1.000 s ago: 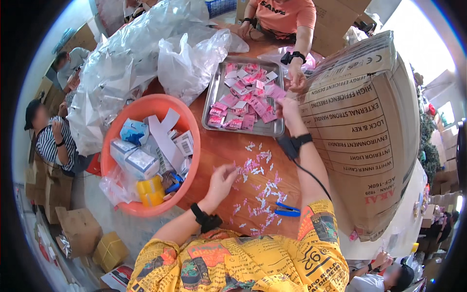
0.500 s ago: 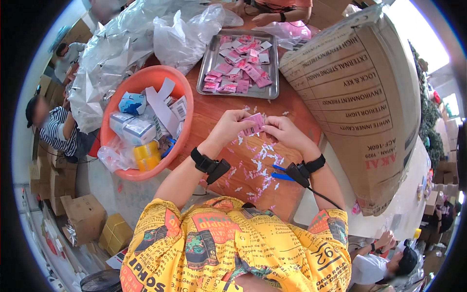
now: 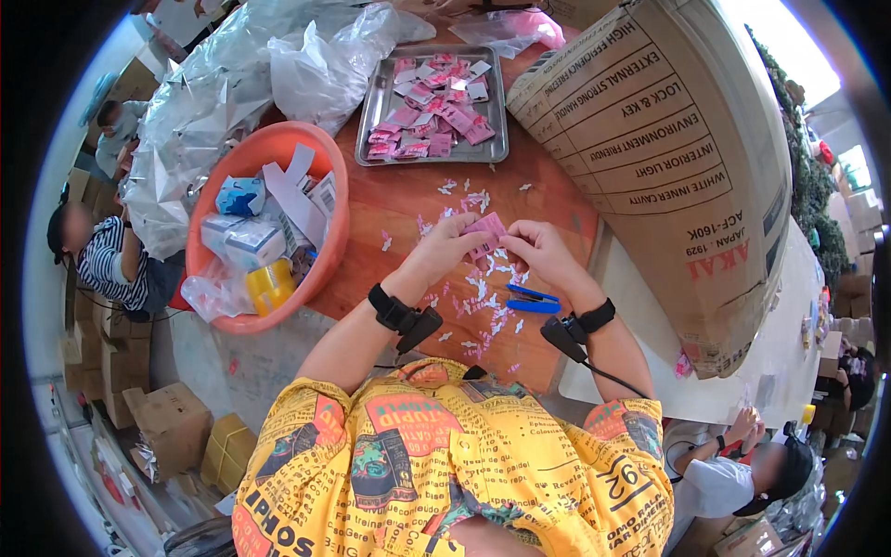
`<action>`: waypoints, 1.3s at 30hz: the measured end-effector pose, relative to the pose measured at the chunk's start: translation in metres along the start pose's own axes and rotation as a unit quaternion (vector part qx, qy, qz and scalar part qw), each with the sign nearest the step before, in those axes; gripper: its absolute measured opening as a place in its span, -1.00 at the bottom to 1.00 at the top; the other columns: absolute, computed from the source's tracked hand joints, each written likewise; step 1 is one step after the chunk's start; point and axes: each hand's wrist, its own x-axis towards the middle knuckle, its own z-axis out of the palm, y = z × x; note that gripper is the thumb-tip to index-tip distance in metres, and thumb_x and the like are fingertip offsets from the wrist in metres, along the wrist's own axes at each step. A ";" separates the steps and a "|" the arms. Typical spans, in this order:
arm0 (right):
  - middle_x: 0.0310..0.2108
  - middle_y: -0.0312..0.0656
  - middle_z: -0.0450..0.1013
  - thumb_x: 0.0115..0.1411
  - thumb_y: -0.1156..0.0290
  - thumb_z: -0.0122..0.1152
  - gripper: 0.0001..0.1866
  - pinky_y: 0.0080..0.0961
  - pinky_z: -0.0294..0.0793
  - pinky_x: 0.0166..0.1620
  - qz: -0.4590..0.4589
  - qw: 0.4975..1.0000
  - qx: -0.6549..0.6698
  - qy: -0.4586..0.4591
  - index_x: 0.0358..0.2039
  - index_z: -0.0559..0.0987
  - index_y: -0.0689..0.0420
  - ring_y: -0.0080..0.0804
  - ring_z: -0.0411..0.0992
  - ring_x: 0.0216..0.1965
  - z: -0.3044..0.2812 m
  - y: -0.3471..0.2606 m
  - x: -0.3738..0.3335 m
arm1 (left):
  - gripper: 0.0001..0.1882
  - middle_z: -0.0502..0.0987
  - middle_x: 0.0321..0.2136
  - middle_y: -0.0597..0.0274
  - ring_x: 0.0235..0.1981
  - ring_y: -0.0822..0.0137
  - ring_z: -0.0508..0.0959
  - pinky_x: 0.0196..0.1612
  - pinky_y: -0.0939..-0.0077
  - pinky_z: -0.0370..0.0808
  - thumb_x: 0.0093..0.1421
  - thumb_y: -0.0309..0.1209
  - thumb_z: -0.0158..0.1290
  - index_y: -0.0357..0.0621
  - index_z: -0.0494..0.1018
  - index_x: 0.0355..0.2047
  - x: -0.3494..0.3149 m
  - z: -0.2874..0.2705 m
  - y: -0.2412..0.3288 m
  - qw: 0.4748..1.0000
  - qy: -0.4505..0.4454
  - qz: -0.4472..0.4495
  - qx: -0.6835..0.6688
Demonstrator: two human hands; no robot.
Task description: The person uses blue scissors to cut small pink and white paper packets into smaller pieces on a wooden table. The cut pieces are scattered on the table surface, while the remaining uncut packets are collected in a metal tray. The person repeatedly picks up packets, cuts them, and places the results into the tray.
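Note:
A small pink printed card or packet (image 3: 485, 234) is pinched between my two hands above the wooden table (image 3: 399, 209). My left hand (image 3: 444, 249) grips its left side with thumb and fingers. On its right edge, the fingertips of my right hand (image 3: 548, 252) are closed. Small white and pink scraps (image 3: 481, 302) lie scattered under and around my hands. A blue tool (image 3: 532, 299), perhaps a stapler or clipper, rests beside my right wrist. Beyond my hands, a metal tray (image 3: 502, 121) bears a pile of pink packets (image 3: 432, 116).
An orange basin (image 3: 341, 209) with boxes, paper and yellow tape rolls (image 3: 271, 286) stands to the left. Clear plastic bags (image 3: 320, 70) lie behind it. A tall cardboard carton (image 3: 640, 158) leans at the right. Other people sit at the left (image 3: 107, 251) and lower right (image 3: 719, 478).
The view has shifted slightly, so the tray and basin appear further left. The card is tilted differently between my fingers. The person's arms at the far edge are out of view.

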 end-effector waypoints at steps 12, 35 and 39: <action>-0.13 -0.10 0.32 -0.23 0.36 0.35 -0.40 -0.27 0.30 -0.10 -0.049 0.837 -0.544 0.016 -0.10 0.35 0.10 -0.14 0.29 -0.06 -0.007 0.127 -0.066 | -0.81 0.44 -0.44 0.19 -0.45 0.29 0.48 -0.43 0.50 0.39 -0.01 -0.60 0.03 -0.18 0.49 -0.34 -0.017 0.016 0.005 0.869 0.106 0.338 0.345; -0.24 -0.11 0.39 -0.15 0.34 0.28 -0.44 -0.34 0.38 -0.19 -0.272 0.851 -0.422 0.149 -0.08 0.36 0.14 -0.14 0.36 -0.24 0.007 -0.005 -0.074 | -0.83 0.42 -0.46 0.12 -0.45 0.10 0.48 -0.42 0.38 0.42 -0.04 -0.63 0.01 -0.23 0.42 -0.38 -0.028 0.020 0.016 0.852 0.033 0.334 0.401; -0.23 -0.09 0.38 -0.15 0.34 0.28 -0.44 -0.34 0.38 -0.19 -0.268 0.851 -0.430 0.136 -0.08 0.35 0.15 -0.11 0.35 -0.24 0.006 -0.004 -0.072 | -0.82 0.42 -0.45 0.13 -0.46 0.12 0.48 -0.43 0.39 0.43 -0.07 -0.63 0.01 -0.22 0.42 -0.38 -0.030 0.021 0.018 0.839 0.038 0.351 0.414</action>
